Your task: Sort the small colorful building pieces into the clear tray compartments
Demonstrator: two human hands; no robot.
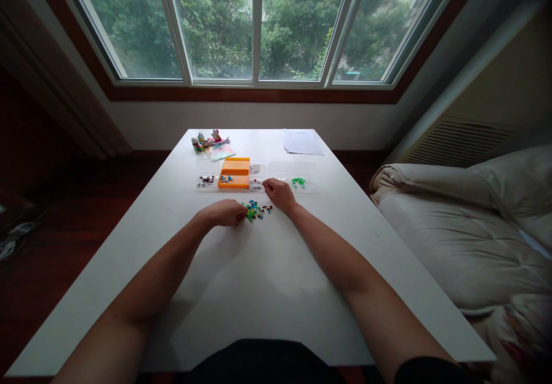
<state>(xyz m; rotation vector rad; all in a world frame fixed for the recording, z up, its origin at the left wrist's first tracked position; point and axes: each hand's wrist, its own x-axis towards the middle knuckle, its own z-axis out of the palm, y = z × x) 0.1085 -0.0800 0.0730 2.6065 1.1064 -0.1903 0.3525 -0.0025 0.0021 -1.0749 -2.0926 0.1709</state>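
Dark clothing fills the bottom edge of my remote head view, at the near side of a white table. My left hand bends down, its fingers curled nearly together at the left edge of a loose pile of small coloured pieces; I cannot tell from here whether they grip one. My right hand reaches farther forward, fingers bunched with little gap beside a clear compartment; whether anything is pinched there I cannot tell. Left of those right fingertips sits an orange box with blue pieces inside; farther left lie dark pieces. Green pieces rest in a clear tray to the right of the same fingertips. Well beyond both sets of fingers, small figurines stand at left and white papers lie at right, below a window.
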